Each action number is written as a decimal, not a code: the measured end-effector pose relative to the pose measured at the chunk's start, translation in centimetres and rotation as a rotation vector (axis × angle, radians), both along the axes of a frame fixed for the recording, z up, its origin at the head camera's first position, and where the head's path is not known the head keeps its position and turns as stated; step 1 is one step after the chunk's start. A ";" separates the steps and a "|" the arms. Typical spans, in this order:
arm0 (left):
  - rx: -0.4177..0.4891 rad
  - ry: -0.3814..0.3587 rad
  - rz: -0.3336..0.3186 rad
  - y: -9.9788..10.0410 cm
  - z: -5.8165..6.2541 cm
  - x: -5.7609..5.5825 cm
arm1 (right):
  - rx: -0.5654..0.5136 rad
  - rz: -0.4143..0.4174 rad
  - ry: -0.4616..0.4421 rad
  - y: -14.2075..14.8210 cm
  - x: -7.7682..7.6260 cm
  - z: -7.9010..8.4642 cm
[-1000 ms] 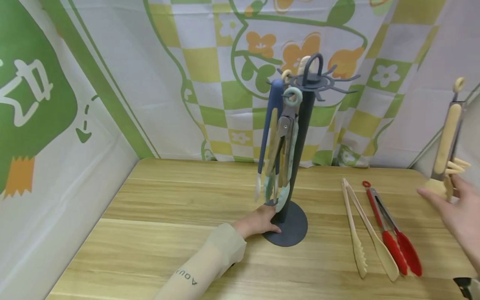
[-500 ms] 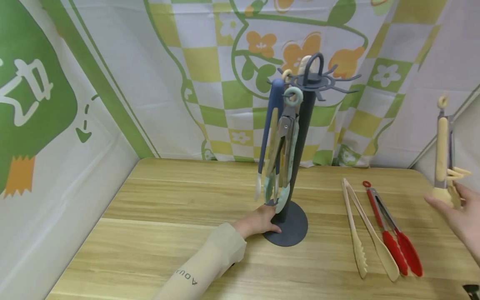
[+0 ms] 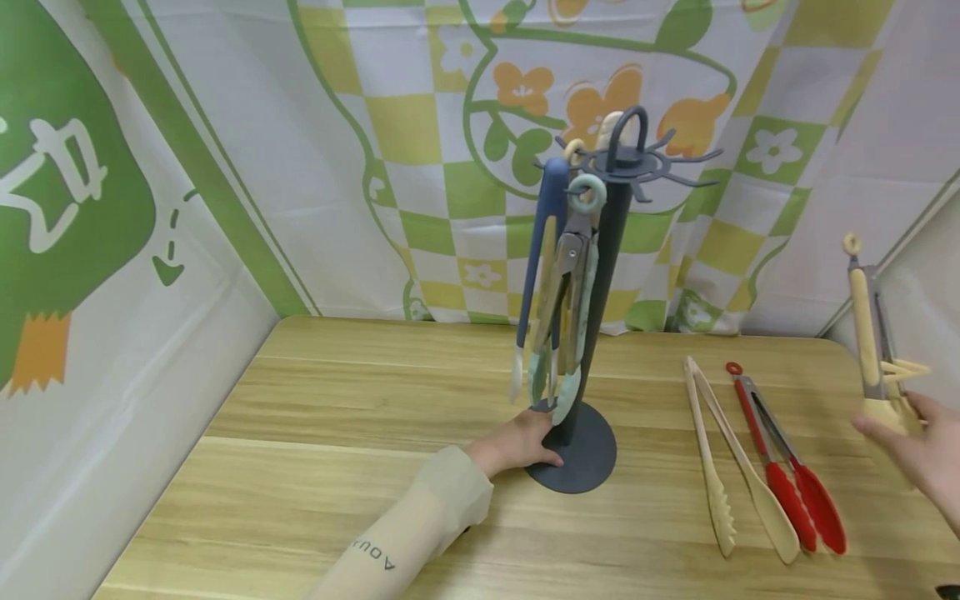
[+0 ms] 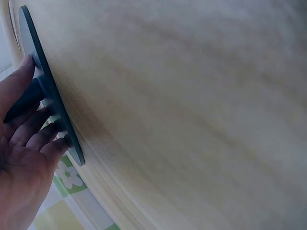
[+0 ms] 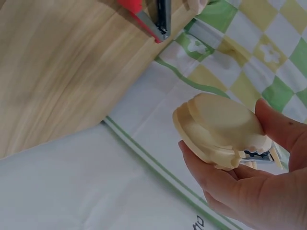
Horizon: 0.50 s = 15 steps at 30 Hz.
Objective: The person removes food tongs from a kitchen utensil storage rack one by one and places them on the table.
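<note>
My left hand [image 3: 521, 442] presses on the round base of a dark grey utensil stand [image 3: 579, 454], thumb and fingertips on the plate, with the pole [image 4: 26, 100] between thumb and fingers. At the far right, my right hand [image 3: 918, 450] grips cream-tipped kitchen tongs [image 3: 864, 333] by their heads, hanging ring uppermost and slightly tilted. In the right wrist view, thumb and fingers hold the two cream heads [image 5: 225, 120] from either side. Several utensils hang on the stand's left side, among them mint green tongs [image 3: 573, 258] and blue-handled ones [image 3: 534, 258].
On the wooden table [image 3: 315, 400], between the stand and my right hand, lie light cream tongs [image 3: 738, 467] and red tongs [image 3: 780, 467], both spread a little. Bare hooks [image 3: 690, 171] stick out on the stand's right side. A patterned curtain [image 3: 442, 208] hangs behind the table.
My right hand has moved slightly left, and the cream-tipped tongs have come lower and leftward, their ring now leaning left. My left hand and the stand have stayed in place.
</note>
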<state>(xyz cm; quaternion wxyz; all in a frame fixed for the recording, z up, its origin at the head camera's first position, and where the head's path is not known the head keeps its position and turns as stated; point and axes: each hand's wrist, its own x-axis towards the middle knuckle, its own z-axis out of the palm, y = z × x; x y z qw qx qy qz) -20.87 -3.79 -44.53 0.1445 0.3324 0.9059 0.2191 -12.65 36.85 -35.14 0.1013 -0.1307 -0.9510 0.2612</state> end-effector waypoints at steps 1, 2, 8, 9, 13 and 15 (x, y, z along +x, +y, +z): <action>-0.003 0.001 0.001 0.0 0.0 0.0 | 0.001 -0.001 -0.016 0.1 0.0 -0.1; -0.005 0.000 0.002 0.0 0.0 0.0 | 0.006 0.001 -0.024 0.3 0.0 -0.2; -0.037 -0.025 0.017 0.1 0.1 0.0 | -0.004 0.002 -0.092 1.1 0.1 -0.9; -0.043 -0.026 0.018 0.1 0.1 0.0 | -0.005 0.003 -0.098 1.2 0.1 -1.1; -0.026 -0.026 0.012 0.0 0.0 0.0 | -0.008 0.013 -0.110 1.6 0.3 -1.5; -0.010 -0.022 0.005 0.0 0.0 0.0 | -0.005 0.015 -0.105 1.7 0.3 -1.8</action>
